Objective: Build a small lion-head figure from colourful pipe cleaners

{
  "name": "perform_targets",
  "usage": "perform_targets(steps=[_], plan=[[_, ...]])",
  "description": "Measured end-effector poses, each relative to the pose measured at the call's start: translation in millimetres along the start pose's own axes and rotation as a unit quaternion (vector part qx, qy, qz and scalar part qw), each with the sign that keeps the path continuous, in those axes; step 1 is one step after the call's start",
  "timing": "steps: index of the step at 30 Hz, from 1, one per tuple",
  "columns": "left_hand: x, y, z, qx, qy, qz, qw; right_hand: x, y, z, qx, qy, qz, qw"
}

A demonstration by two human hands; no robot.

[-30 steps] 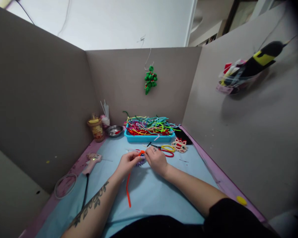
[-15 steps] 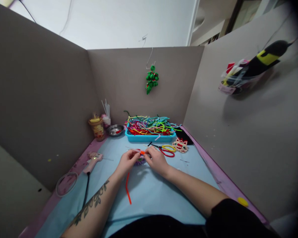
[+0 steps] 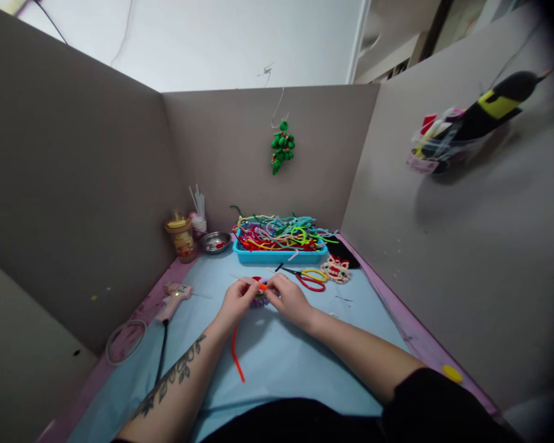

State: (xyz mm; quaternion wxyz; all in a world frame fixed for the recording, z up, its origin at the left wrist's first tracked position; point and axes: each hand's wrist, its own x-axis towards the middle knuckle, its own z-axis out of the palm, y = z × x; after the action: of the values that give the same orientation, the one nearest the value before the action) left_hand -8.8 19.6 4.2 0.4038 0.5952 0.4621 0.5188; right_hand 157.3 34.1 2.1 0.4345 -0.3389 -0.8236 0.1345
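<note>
Over the light blue mat, my left hand [image 3: 234, 304] and my right hand [image 3: 290, 299] meet with fingers pinched on an orange pipe cleaner [image 3: 236, 354]. Its top is bent between my fingertips, and its long tail hangs down toward me. Under the fingertips sits a small purple fuzzy piece [image 3: 259, 301], partly hidden by both hands. Scissors [image 3: 306, 277] with red and yellow handles lie just beyond my right hand.
A blue tray [image 3: 279, 256] heaped with coloured pipe cleaners stands at the back. Beside it are a steel bowl [image 3: 213, 242], a jar [image 3: 180, 239] and a small cream ornament [image 3: 335, 269]. A pink glue gun [image 3: 174, 298] with a black cord lies left. Grey partition walls surround the mat.
The hands have shifted slightly left and closer together. The orange pipe cleaner's tail has swung a little left.
</note>
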Motion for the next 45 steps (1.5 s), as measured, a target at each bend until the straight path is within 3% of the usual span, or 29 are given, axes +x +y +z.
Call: perform_targets(steps=[3,6,9,11,13,15,17,24,38,42,45], plan=[[0.5,1.2,-1.8,0.011,0.001,0.007,1.0,2.3,-0.9,0.6,0.06,-0.008,0.031,0.998],[0.8,2.1,-5.2,0.014,-0.014,0.016,1.0,7.1,2.2,0.3,0.202,-0.057,0.154,0.966],[0.1,3.7,-9.2,0.008,-0.049,0.021,0.999,11.5,8.0,-4.2,0.369,-0.17,0.289,0.867],[-1.1,5.3,-11.5,0.011,-0.076,0.03,0.997,12.8,10.8,-9.7,0.455,-0.264,0.328,0.785],[-2.6,7.2,-13.3,0.017,-0.098,0.045,0.994,12.8,12.1,-14.9,0.508,-0.324,0.341,0.722],[-4.3,9.3,-14.5,0.022,-0.117,0.059,0.991,12.2,12.2,-17.9,0.536,-0.345,0.348,0.687],[-5.6,11.4,-15.2,0.028,-0.131,0.068,0.989,11.7,11.8,-18.4,0.553,-0.348,0.352,0.67],[-5.6,13.5,-16.3,0.038,-0.147,0.093,0.984,12.5,8.6,-16.9,0.561,-0.332,0.354,0.671],[-0.2,11.2,-13.9,0.051,-0.091,0.027,0.994,11.0,20.2,-9.5,0.602,-0.225,0.383,0.664],[-0.8,10.3,-14.1,0.039,-0.074,0.015,0.996,11.7,16.9,-7.6,0.599,-0.203,0.381,0.675],[-1.1,10.3,-13.7,0.028,-0.068,0.01,0.997,11.6,14.9,-5.2,0.584,-0.179,0.373,0.699]])
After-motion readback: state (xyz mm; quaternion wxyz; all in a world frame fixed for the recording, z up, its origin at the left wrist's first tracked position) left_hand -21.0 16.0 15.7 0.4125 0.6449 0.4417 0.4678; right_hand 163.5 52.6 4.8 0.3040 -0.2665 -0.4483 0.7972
